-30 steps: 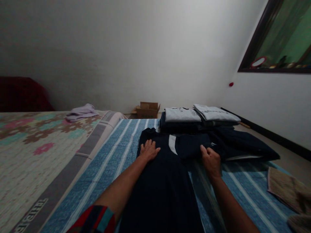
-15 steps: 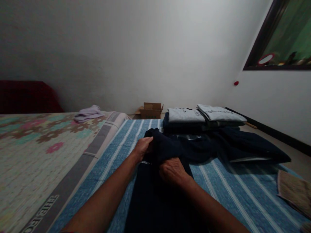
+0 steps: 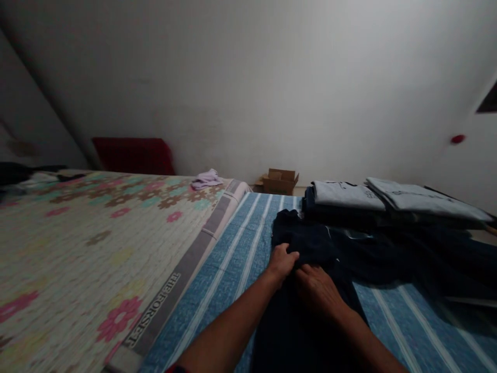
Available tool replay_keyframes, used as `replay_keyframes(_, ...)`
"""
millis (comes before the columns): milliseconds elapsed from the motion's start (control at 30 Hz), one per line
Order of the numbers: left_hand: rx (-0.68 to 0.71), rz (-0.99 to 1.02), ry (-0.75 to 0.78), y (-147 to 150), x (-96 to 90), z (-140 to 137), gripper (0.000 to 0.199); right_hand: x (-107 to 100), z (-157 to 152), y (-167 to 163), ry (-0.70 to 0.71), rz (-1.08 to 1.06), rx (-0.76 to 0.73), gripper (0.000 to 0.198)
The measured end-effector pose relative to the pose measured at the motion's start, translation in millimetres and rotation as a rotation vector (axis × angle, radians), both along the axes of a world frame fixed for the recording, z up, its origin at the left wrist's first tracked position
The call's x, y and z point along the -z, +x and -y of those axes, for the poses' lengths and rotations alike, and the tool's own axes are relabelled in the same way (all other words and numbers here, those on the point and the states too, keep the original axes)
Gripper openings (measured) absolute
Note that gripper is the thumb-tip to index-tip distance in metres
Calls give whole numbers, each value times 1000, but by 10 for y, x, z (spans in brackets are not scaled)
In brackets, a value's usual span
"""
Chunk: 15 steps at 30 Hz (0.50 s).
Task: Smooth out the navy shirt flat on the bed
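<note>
The left hand (image 3: 282,261) is gripping a fold of the dark navy garment (image 3: 306,290), fingers curled into the cloth at its upper edge. The right hand (image 3: 316,290) is lying directly beside the left hand, touching it, palm down on the same garment; whether its fingers are pinching cloth or only pressing cannot be told. The garment is lying under both hands and extending toward the person, spread on the blue striped sheet (image 3: 240,248).

Taking the garment as the landmark: beyond it, two stacks of folded clothes (image 3: 349,199), each topped with a light grey shirt, are resting on the sheet. To the right of it, more dark clothing (image 3: 419,254) is lying unfolded. To the left of it, a floral quilt (image 3: 97,233) is bordering the sheet. Far beyond it, a cardboard box (image 3: 280,181) is standing against the wall, with a lilac cloth (image 3: 207,179) on the quilt's far corner.
</note>
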<state>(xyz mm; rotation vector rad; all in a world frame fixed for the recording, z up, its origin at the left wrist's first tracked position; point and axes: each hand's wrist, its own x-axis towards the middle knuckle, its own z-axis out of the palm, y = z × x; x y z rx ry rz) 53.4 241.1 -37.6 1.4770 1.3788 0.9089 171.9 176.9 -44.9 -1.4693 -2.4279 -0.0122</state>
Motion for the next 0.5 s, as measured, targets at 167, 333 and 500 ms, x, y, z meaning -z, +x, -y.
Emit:
replay_keyframes(167,-52,17,19,-56,42,-43,28,11,244,189,-4,-99,318,32)
replay_keyframes(333,-39,117,54,-67,6,-94,33,-13,451,390,-298,-178,644,54)
replay_keyframes(500,11,229,57,-31,-93,-199,33,-81,539,491,-354,-234,773,56)
